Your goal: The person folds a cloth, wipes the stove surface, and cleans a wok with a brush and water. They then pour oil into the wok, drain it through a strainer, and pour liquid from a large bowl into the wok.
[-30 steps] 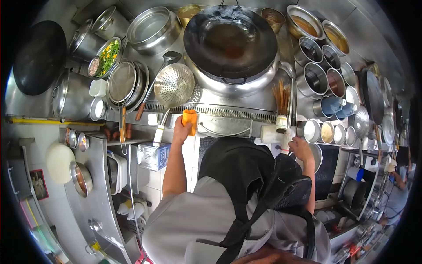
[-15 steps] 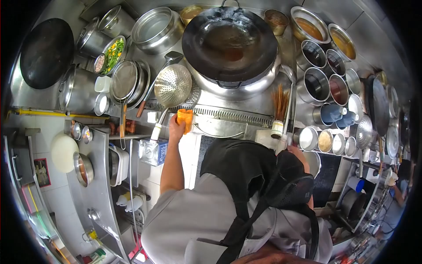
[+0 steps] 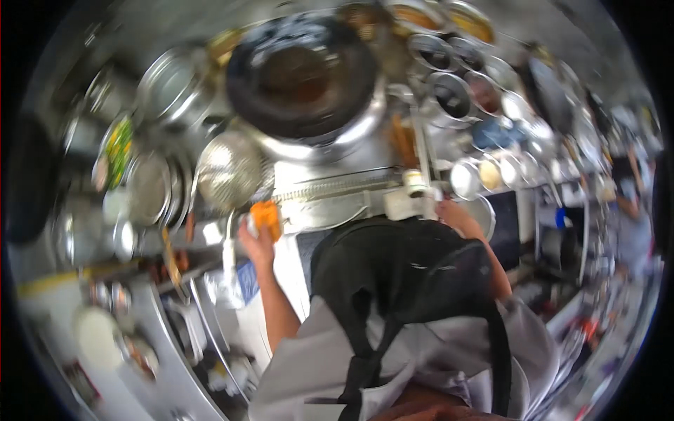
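A folded orange cloth [image 3: 267, 218] is in my left hand [image 3: 257, 242], at the front edge of the stove counter. Beside that hand, to the left, hangs the handle of a perforated strainer ladle [image 3: 229, 172]. My right hand [image 3: 460, 219] is at the counter's front edge, below a bundle-like brush [image 3: 404, 144] and close to a white bowl [image 3: 464, 179]. Motion blur smears its fingers, and I cannot make out what they touch. Dark liquid lies in the big black wok [image 3: 302, 77] on the burner ahead.
On the left stand a steel pot [image 3: 172, 84], round sieves [image 3: 149, 188] and a dish of green and yellow vegetables [image 3: 119, 151]. Several steel containers, one with dark liquid [image 3: 451, 98], crowd the right. Another person [image 3: 635, 224] is at far right.
The view has swung, so the wok and counter sit farther left and the picture is blurred. The orange cloth stays in my left hand. My right hand now shows more fully.
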Tool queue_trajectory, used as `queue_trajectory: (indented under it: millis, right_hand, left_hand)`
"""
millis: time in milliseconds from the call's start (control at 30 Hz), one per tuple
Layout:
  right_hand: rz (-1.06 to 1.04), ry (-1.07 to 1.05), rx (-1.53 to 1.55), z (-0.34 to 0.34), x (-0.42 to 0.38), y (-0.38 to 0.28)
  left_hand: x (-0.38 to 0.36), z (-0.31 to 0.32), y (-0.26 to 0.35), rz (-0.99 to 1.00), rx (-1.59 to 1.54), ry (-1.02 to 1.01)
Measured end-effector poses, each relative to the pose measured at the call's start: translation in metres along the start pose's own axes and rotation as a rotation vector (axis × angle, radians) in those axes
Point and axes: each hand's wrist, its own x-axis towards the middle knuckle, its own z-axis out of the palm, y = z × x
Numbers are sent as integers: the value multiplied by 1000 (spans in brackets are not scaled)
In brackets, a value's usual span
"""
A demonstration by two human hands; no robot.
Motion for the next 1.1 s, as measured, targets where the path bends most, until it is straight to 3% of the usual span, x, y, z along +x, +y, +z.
queue_trajectory:
  millis: [67,167,267,533,700,800,967,1067,1100]
  right_hand:
    - [449,-22,300,3,5,-14]
    - [511,19,286,-12,3,-44]
    - [648,233,451,-37,-8,-86]
    - [748,233,489,-43,-32,-133]
    - [672,265,623,0,-25,-101]
    - [672,234,659,-21,-29,-118]
    - [665,186,556,-69,-30,-145]
    - [587,235,596,33,-40,-63]
    - [583,223,598,30,-37,-63]
  left_hand:
    - [6,-9,20,65,-32,14]
    - [21,-8,34,191,-41,17]
    - [40,-18,73,289,-78,-27]
    - [91,16,116,589,-300,-109]
    - [90,29,179,699,-386,-199]
    - [94,48,202,790,-422,-202]
    - [104,71,223,775,-299,-211]
    - [114,84,225,737,-250,-229]
    - [116,87,225,735,-215,-266]
